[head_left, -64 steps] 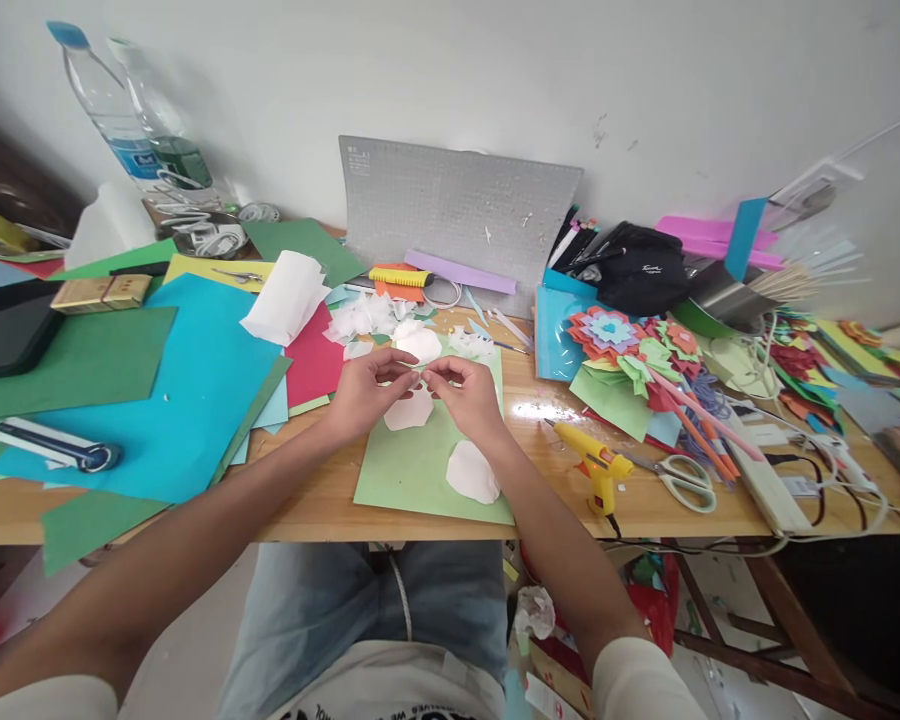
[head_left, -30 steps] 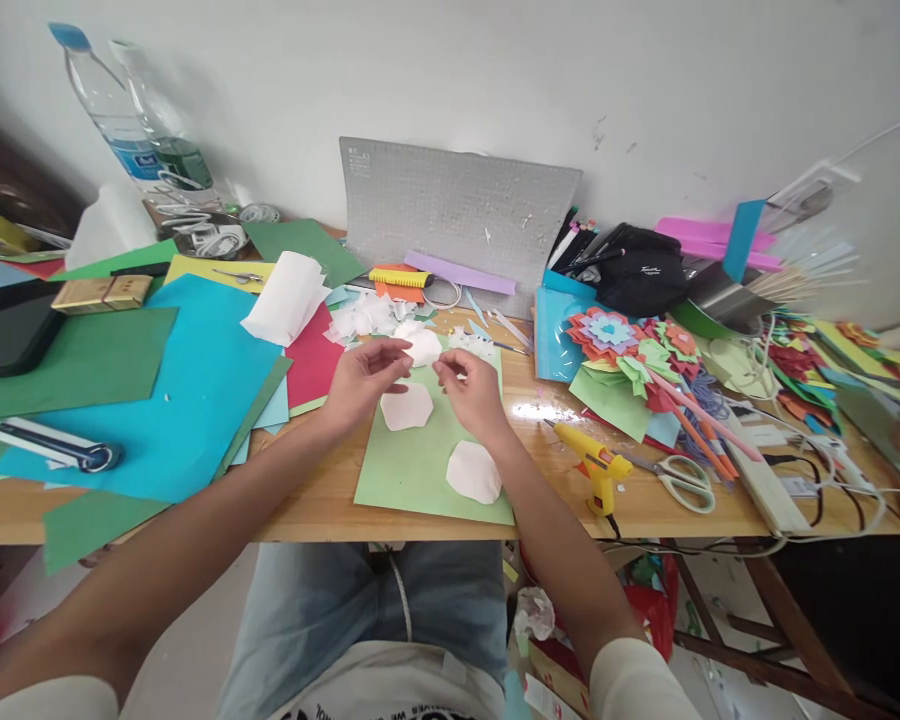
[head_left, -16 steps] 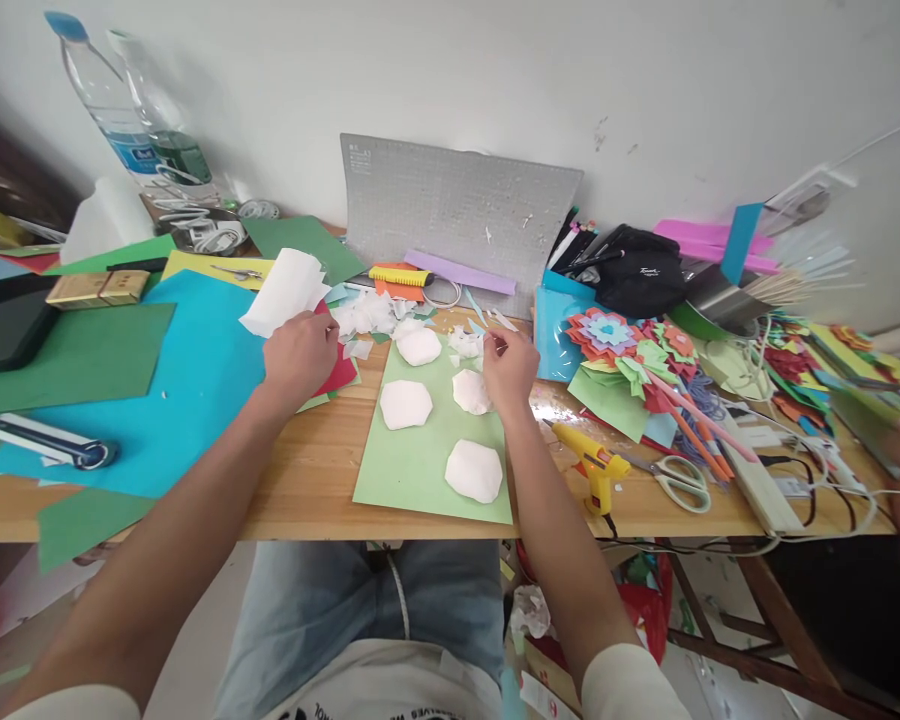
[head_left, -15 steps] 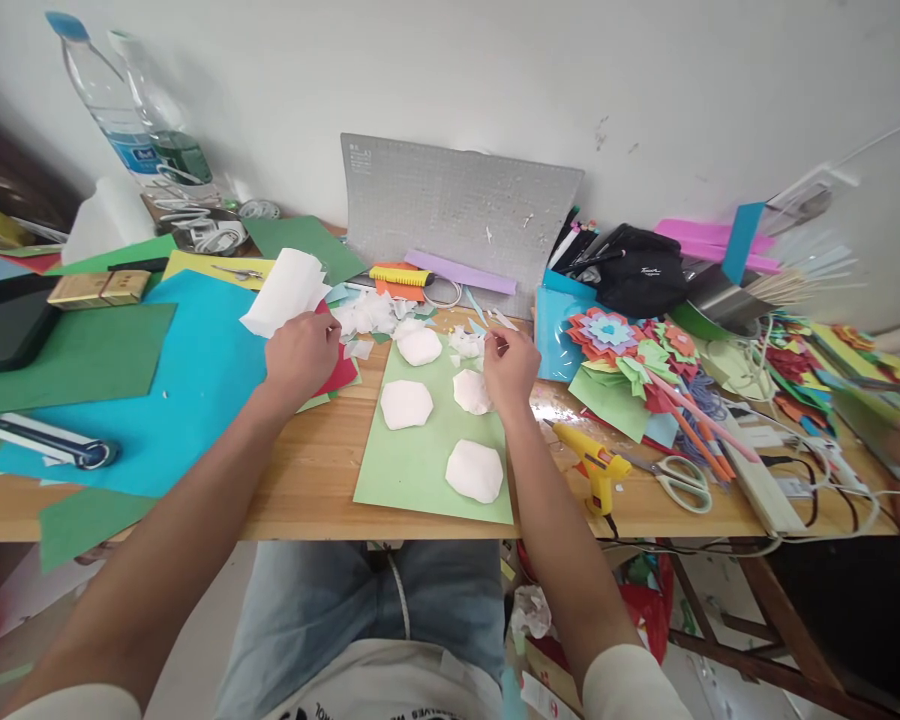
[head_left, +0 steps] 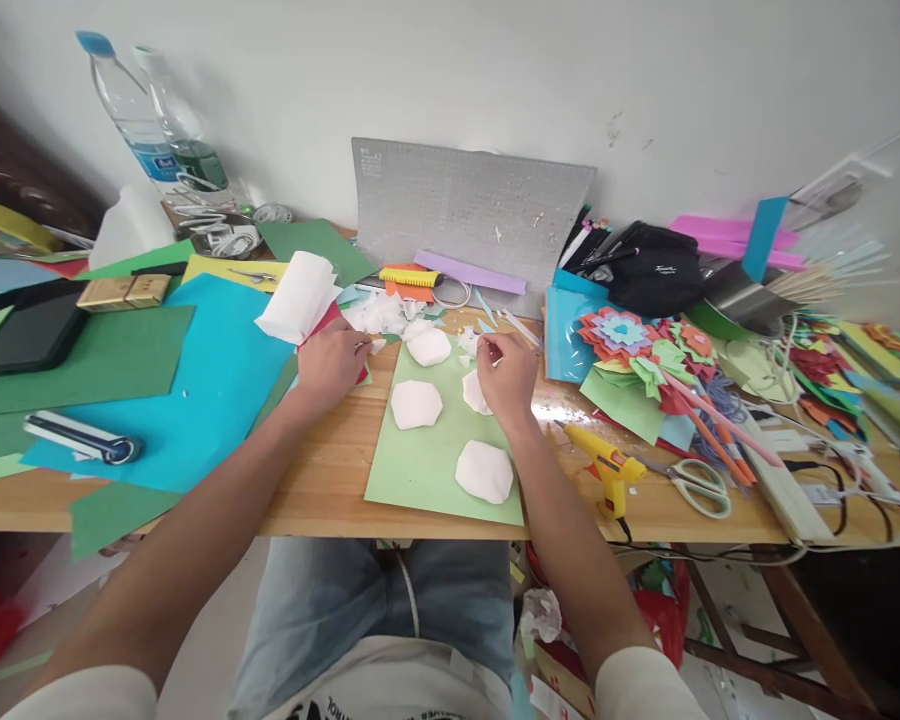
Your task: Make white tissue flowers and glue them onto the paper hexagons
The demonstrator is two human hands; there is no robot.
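"Where are the hands?"

"Both close to the middle of the frame. The left hand [head_left: 335, 365] is a little left of centre, over a red sheet [head_left: 327, 318]. The right hand [head_left: 508, 375] is a little right of centre, over the right edge of a light green sheet [head_left: 420, 465]."

"And the fingers?"

"On the left they're bent, tips drawn together near a small white scrap. I can't tell whether they grip anything. On the right, thumb and forefinger curve toward each other, tips nearly meeting; whether something tiny is between them is too small to tell."

"What's on the green sheet?"

"Four white paper pieces [head_left: 416, 405] with uneven edges, lying apart: two on its left half, two on its right. The right hand partly hides the upper right one."

"What lies around it?"

"Torn white scraps [head_left: 379, 314] just above the sheet, and a curled white roll [head_left: 298, 297] beyond the left hand. Right of the sheet there's a yellow glue gun [head_left: 606, 466], nozzle toward the upper left, with scissors [head_left: 699, 485] beside it."

"Further out?"

"A stapler [head_left: 82, 438] at lower left, partly on a blue sheet [head_left: 210, 400]; a gray mat [head_left: 472, 215] leaning against the wall [head_left: 435, 70] at upper centre; paper flowers [head_left: 621, 335] right of centre."
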